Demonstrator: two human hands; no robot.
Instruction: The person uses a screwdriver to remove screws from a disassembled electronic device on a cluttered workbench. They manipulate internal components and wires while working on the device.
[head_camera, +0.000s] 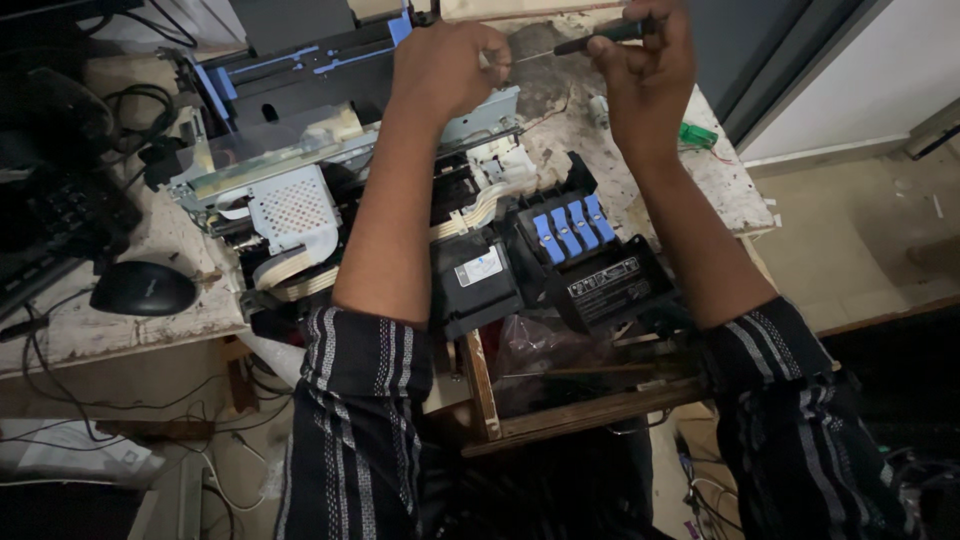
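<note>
A dismantled printer mechanism (300, 170) with metal frame, white ribbon cables and blue plastic parts lies on a worn white table (150, 320). My left hand (445, 65) is closed around a small part at the far edge of the metal frame. My right hand (645, 70) grips a dark-handled screwdriver (590, 40), its shaft pointing left towards my left hand. In front of my arms sits a black cartridge carriage (575, 255) with several blue levers.
A black computer mouse (143, 288) and a dark keyboard (50, 225) lie at the left with cables. A small green piece (697, 134) rests at the table's right edge. An open wooden drawer (560, 385) holds a plastic bag. Cables hang under the table.
</note>
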